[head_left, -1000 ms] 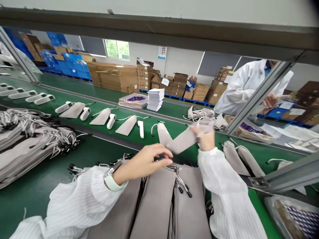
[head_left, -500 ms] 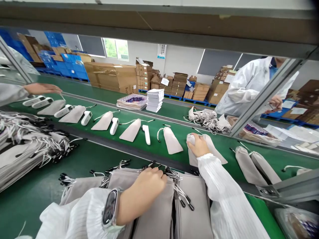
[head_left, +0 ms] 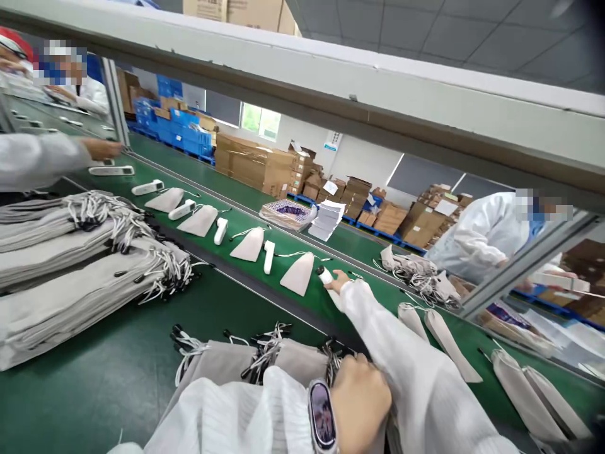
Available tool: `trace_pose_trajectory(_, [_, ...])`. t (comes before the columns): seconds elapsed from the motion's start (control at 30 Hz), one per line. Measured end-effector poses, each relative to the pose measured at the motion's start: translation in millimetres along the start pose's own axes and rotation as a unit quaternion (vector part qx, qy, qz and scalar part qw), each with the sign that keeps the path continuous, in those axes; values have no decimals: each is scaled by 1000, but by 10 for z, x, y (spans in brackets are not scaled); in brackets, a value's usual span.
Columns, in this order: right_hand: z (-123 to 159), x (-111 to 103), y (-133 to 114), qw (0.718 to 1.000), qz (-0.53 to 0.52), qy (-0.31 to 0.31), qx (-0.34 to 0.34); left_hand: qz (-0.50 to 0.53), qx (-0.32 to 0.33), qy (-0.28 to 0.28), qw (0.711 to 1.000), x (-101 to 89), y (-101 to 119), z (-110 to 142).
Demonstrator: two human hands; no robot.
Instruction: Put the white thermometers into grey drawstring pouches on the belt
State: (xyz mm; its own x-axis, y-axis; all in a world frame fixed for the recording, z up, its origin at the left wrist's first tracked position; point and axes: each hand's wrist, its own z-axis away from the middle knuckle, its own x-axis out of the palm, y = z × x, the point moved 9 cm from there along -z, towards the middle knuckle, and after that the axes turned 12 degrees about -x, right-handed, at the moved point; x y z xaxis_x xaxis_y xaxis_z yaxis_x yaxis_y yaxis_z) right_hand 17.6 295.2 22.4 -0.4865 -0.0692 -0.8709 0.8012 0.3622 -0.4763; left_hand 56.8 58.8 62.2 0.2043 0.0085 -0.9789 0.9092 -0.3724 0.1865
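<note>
Closing around a white device [head_left: 326,275] near its dark end, the right hand [head_left: 338,280] has fingers on its side, at the green surface [head_left: 385,293]; whether the device touches that surface is hard to tell. With what looks like a hold close to one end, the smooth casing could swivel or slip, and a swing sideways might nudge the grey pouch [head_left: 297,274] just beside it. Low-hanging cuff fabric on the right sleeve [head_left: 378,321] might catch the pouches beyond, at the person's right, and skew them. The left hand [head_left: 362,400] is curled over the near pouch stack [head_left: 222,360]; its grip cannot be told. Tangled cords [head_left: 269,353] there could snag, dragging neighbouring pouches out of line if one were pulled quickly.
</note>
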Motion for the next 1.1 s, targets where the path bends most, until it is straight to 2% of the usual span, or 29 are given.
trace_pose_trajectory(0.07, [193,-218,117,997,-68,16,14,-21,52,-11,998,-75,2,19])
trace_pose_trajectory(0.13, [476,-508,162,973,-224,52,13,-11,95,-23,995,-168,-38,20])
trace_pose_trajectory(0.17, [638,-666,144,943,-325,74,1,11,106,-28,994,-221,-71,2])
trace_pose_trajectory(0.23, [968,-975,54,849,-516,112,-34,87,114,-47,989,-317,-133,-62])
trace_pose_trajectory(0.27, [1123,-1108,3,805,-578,124,-51,135,111,-58,983,-362,-159,-101])
trace_pose_trajectory(0.33, [1380,-1303,-67,760,-630,141,-76,221,90,-73,968,-438,-208,-174])
trace_pose_trajectory(0.4, [1543,-1426,-82,734,-652,165,-96,264,64,-88,958,-471,-239,-214])
trace_pose_trajectory(0.5, [1625,-1477,-60,710,-673,175,-111,285,51,-117,950,-474,-214,-210])
trace_pose_trajectory(0.57, [1621,-1464,-42,703,-684,165,-107,305,55,-116,944,-499,-183,-209])
trace_pose_trajectory(0.63, [1608,-1416,-40,711,-682,139,-97,328,50,-75,941,-558,-193,-238])
trace_pose_trajectory(0.67, [1602,-1371,-54,726,-671,116,-93,339,42,-41,939,-596,-221,-260])
trace_pose_trajectory(0.73, [1597,-1209,-128,779,-618,34,-95,361,22,38,931,-662,-308,-299])
trace_pose_trajectory(0.8, [1611,-988,-210,836,-535,-59,-107,382,8,91,920,-667,-392,-326])
trace_pose_trajectory(0.87, [1624,-787,-227,880,-446,-124,-108,400,5,97,911,-609,-435,-356])
trace_pose_trajectory(0.97, [1605,-702,-148,926,-344,-129,-89,418,-1,75,905,-521,-457,-386])
trace_pose_trajectory(1.03, [1603,-759,-162,936,-314,-114,-108,422,-13,76,903,-514,-466,-383])
trace_pose_trajectory(1.1, [1625,-790,-239,932,-313,-115,-143,423,-16,80,903,-525,-445,-371])
